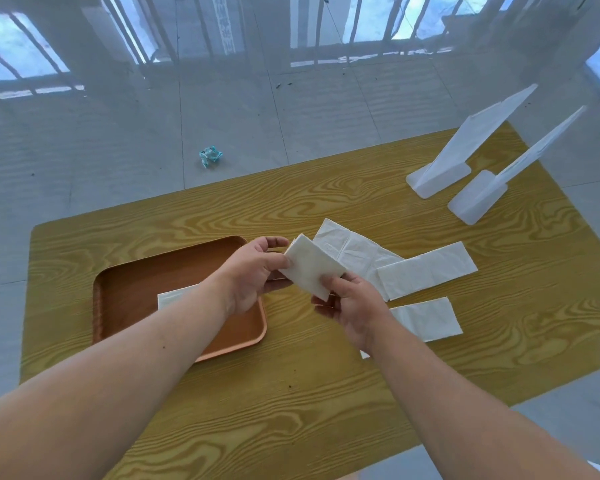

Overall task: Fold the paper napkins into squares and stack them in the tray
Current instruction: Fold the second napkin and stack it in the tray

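A folded white napkin (310, 266) is held above the table between both hands. My left hand (253, 275) pinches its upper left edge and my right hand (352, 308) pinches its lower right corner. To the left lies the brown tray (125, 289), and one folded napkin (174, 297) rests inside it, partly hidden by my left forearm. On the table to the right lie loose napkins: an opened one (352, 251), a long folded strip (426, 270) and another strip (426, 318) nearer to me.
The yellow wood-grain table (291, 393) stands on a grey tiled floor. Two white plastic stands (465, 150) sit at the table's far right corner. A crumpled blue-and-white wrapper (210, 156) lies on the floor beyond the table.
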Tool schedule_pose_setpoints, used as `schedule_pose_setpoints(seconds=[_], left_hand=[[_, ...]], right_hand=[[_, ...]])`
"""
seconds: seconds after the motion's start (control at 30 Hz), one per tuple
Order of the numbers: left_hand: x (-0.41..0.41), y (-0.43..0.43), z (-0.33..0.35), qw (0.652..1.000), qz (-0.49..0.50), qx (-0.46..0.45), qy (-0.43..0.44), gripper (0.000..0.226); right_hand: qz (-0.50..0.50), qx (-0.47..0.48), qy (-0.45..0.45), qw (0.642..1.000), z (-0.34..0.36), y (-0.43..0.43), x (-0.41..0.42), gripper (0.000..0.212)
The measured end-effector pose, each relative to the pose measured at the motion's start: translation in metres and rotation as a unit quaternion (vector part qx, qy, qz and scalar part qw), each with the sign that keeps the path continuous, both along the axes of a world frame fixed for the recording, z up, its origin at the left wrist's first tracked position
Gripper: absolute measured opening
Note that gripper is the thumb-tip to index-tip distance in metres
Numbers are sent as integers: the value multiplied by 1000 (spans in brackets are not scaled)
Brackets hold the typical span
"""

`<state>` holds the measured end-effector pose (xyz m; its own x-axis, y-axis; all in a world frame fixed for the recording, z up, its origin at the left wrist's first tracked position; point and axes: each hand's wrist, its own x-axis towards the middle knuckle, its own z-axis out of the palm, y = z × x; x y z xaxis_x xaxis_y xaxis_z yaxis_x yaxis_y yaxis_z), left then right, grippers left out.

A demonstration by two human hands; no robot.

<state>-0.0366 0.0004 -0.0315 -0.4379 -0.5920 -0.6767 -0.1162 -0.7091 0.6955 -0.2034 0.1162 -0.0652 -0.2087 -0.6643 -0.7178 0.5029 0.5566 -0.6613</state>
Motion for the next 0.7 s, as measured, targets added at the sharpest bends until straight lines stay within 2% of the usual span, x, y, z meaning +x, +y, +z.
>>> schedule_pose_setpoints(seconds=[0.07, 0.2, 0.3, 0.37, 0.43, 0.53, 0.7], left_hand=[[16, -3, 3, 999, -29, -22, -26, 33], [61, -7, -5, 985, -44, -97, -137, 10], [100, -8, -19, 963, -49, -140, -223, 20], [126, -7, -27, 949, -59, -159, -266, 19], [150, -5, -36, 934, -60, -173, -307, 15], [180, -3, -45, 910, -58, -180, -369, 21], [210, 3, -52, 860, -93, -207, -457, 31]], right_hand=[[37, -15, 23, 999, 5, -13, 6, 20], [141, -26, 129, 981, 14, -40, 31, 16], [217, -24, 196, 956, 13, -56, 59, 15], [253, -21, 237, 938, 9, -66, 80, 11], [289, -11, 285, 914, 4, -76, 99, 12], [348, -4, 335, 876, -2, -87, 126, 21], [441, -19, 449, 777, -8, -93, 155, 23]])
